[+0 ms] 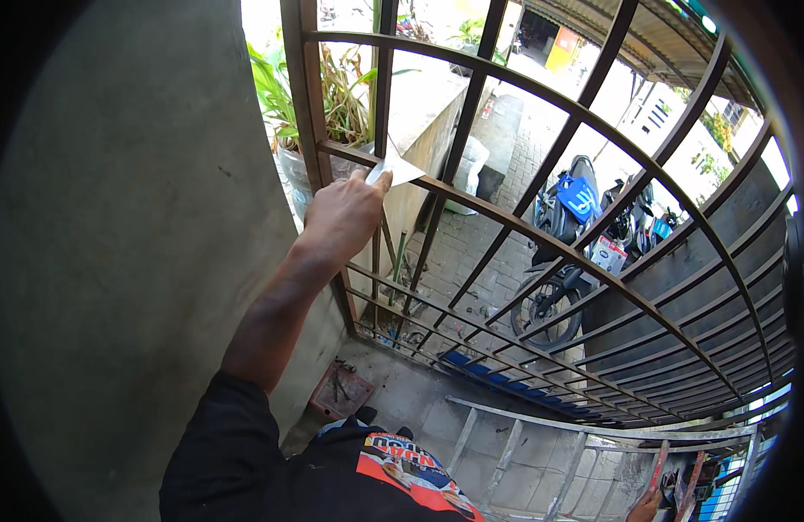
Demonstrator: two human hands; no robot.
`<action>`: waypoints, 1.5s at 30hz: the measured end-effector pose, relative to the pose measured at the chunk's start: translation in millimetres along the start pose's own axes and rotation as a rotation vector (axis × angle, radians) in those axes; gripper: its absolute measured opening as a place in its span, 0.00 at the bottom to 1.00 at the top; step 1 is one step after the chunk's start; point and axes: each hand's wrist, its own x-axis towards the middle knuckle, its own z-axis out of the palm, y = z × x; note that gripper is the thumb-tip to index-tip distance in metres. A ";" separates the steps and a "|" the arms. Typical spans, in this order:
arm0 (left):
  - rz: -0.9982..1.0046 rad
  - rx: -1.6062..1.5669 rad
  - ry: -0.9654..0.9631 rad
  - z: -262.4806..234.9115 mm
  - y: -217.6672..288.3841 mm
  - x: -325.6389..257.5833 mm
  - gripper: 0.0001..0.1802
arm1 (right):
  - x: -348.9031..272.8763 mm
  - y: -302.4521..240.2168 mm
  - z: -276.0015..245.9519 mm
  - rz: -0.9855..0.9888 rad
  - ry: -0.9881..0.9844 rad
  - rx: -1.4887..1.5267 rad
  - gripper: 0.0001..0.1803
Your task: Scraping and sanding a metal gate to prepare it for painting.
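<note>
My left hand [343, 211] reaches up to a brown metal grille [497, 214]. Its fingers are closed on a thin white sheet [400, 170], pinched where a level rail meets an upright bar. The sheet looks like paper, and one pointed corner sticks out to the right over the rail. At the lower right edge, my right hand [647, 506] shows only in part. Its fingers are closed at the lower end of a narrow red bar [659, 465], beside a grey metal ladder [569, 474].
A bare grey wall [132, 235] rises close on the left. Below it a reddish tray [342, 391] lies on the floor. Beyond the grille are potted plants [343, 103], a low concrete wall [426, 130] and parked motorbikes [550, 300]. Dark sheeting [680, 304] backs the grille's right side.
</note>
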 end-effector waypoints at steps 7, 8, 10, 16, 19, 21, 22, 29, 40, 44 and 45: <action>-0.203 -0.227 0.196 23.7 -32.7 -32.0 0.31 | 7.3 32.4 31.7 -0.057 0.349 0.283 0.21; -0.247 -0.209 0.182 21.3 -37.2 -32.2 0.31 | 3.4 17.1 38.7 -0.104 0.538 0.274 0.19; -0.333 -0.165 0.169 15.7 -41.5 -30.5 0.30 | -33.2 -46.1 32.1 -0.242 0.858 0.317 0.17; -0.397 -0.044 -0.001 0.2 -49.9 -22.1 0.31 | -98.0 -108.6 177.0 -0.269 0.377 0.691 0.19; -0.330 -0.073 0.046 1.4 -51.7 -25.5 0.30 | -158.3 -166.2 184.1 -0.423 0.020 0.793 0.17; -0.269 -0.120 0.100 5.0 -52.5 -27.1 0.29 | -183.3 -176.5 201.1 -0.488 -0.002 0.741 0.18; -0.219 -0.227 0.163 10.0 -53.6 -25.4 0.28 | -195.2 -182.2 204.3 -0.472 -0.143 0.773 0.18; -0.061 -0.617 0.254 26.0 -80.6 5.6 0.21 | -234.3 -150.0 269.3 -0.448 -0.400 0.749 0.23; -0.134 -0.586 0.133 2.1 -78.5 5.8 0.21 | -290.6 -75.7 333.2 -0.174 -0.640 0.560 0.27; -0.125 -0.604 0.387 18.5 -96.2 15.0 0.20 | -302.5 -59.6 363.8 -0.358 -0.619 0.386 0.30; -0.129 -0.603 0.383 19.5 -96.8 13.1 0.20 | -302.1 -55.2 368.4 -0.360 -0.623 0.382 0.30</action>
